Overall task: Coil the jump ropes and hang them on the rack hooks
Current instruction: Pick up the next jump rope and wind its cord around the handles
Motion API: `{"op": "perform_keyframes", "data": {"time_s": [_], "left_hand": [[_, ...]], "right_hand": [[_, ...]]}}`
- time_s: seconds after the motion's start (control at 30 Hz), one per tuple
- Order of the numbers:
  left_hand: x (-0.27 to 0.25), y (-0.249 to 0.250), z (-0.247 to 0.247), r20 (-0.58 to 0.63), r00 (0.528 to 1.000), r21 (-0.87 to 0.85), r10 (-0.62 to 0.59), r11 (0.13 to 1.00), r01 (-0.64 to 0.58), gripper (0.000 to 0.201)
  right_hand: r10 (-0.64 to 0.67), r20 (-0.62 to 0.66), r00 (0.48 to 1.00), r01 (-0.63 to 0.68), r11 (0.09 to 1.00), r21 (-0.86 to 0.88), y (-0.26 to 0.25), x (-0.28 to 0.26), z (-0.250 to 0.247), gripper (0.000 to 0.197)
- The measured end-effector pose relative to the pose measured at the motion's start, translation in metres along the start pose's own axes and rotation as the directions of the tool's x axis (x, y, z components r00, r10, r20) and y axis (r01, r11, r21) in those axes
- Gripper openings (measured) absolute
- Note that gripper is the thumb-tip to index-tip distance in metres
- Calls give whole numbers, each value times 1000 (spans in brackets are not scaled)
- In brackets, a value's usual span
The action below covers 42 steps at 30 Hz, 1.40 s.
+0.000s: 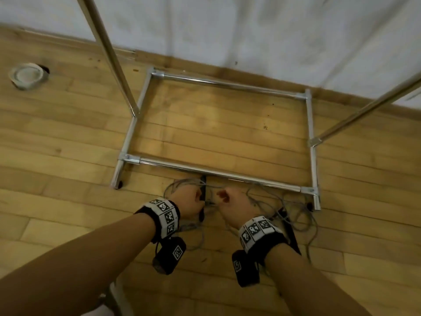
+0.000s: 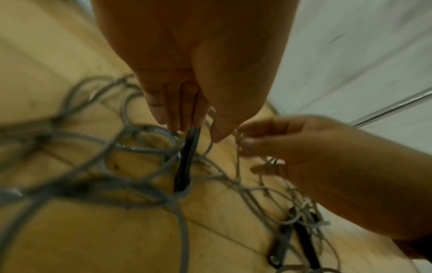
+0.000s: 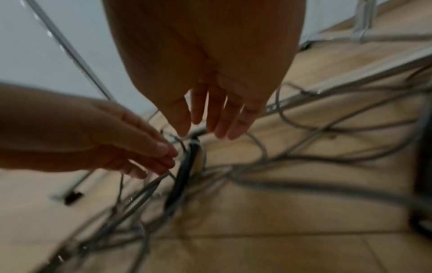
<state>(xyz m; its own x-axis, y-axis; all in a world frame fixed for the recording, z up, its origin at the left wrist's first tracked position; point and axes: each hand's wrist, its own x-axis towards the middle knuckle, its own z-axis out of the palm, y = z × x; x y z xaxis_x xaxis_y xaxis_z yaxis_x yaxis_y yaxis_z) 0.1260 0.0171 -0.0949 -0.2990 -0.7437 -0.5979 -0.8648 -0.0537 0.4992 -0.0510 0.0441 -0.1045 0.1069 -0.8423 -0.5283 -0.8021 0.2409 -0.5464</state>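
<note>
Several grey jump ropes [image 1: 262, 201] lie tangled on the wooden floor in front of the rack base [image 1: 218, 173]. My left hand [image 1: 196, 201] grips a black handle [image 2: 185, 162] between fingers and thumb, its lower end inside the grey loops [image 2: 145, 146]. Just to its right, my right hand [image 1: 227, 199] pinches a thin grey cord [image 2: 238, 157] between thumb and fingers. In the right wrist view, the right hand [image 3: 201, 129] hangs over the same handle [image 3: 184, 171], with the left hand [image 3: 163, 153] beside it. Two more black handles [image 2: 292, 242] lie in the tangle to the right.
The metal rack's two uprights [image 1: 114, 55] [image 1: 364, 110] rise from its rectangular floor frame. No hooks are in view. A roll of tape [image 1: 28, 75] sits on the floor at the far left. A white wall [image 1: 250, 30] runs behind the rack.
</note>
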Motion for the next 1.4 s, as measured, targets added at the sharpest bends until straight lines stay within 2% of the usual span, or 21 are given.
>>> {"op": "perform_keyframes", "data": {"time_s": [0.07,0.17,0.33,0.4,0.5,0.6,0.67,0.73,0.8,0.87,0.93,1.0,1.07,1.17,1.27,1.4], "left_hand": [[18,-4,17,38,999,-12,-7,1000,7,19],[38,-12,33,32,999,8,-40,999,40,7],[46,-16,30,110,991,49,-74,996,69,14],[37,-17,22,134,988,76,-79,995,69,10],[19,-14,3,123,992,119,-14,993,-1,25],[-2,-3,-20,84,992,177,91,979,-105,26],[-19,4,-37,59,993,207,106,971,-116,27],[-35,13,-53,55,990,208,127,969,-136,26],[-49,27,-67,46,984,216,174,960,-180,23],[-62,46,-77,14,971,225,237,946,-234,21],[-76,63,-85,-33,950,267,311,918,-292,21],[-90,75,-94,-86,927,279,365,902,-329,17],[-103,78,-105,-142,918,267,371,907,-326,5],[-119,73,-119,-217,909,205,357,927,-315,25],[-140,70,-135,-276,904,146,326,944,-296,18],[-159,70,-158,-301,903,270,307,936,-227,9]], "right_hand": [[-38,9,999,38,999,-33,3,17,17,35],[-132,12,991,132,988,-81,5,36,34,38],[-184,13,983,183,967,-175,9,53,35,25],[-258,-4,966,249,936,-248,9,47,29,26],[-370,-57,927,331,882,-337,5,30,15,29],[-300,-108,948,264,928,-261,-1,16,-6,31],[-208,-111,972,182,961,-210,-3,6,-22,34],[-181,-121,976,148,959,-243,-6,-10,-36,42],[-260,-156,953,214,942,-260,-14,-29,-49,54],[-403,-163,901,338,885,-320,-29,-48,-60,53],[-513,-164,843,402,802,-442,-47,-66,-71,38],[-570,-193,799,383,729,-568,-65,-84,-86,22],[-598,-237,766,340,689,-640,-76,-102,-104,15],[-563,-316,763,271,724,-635,-86,-129,-134,21],[-520,-397,756,220,774,-594,-94,-156,-167,21],[-505,-467,726,187,798,-573,-109,-186,-209,24]]}}
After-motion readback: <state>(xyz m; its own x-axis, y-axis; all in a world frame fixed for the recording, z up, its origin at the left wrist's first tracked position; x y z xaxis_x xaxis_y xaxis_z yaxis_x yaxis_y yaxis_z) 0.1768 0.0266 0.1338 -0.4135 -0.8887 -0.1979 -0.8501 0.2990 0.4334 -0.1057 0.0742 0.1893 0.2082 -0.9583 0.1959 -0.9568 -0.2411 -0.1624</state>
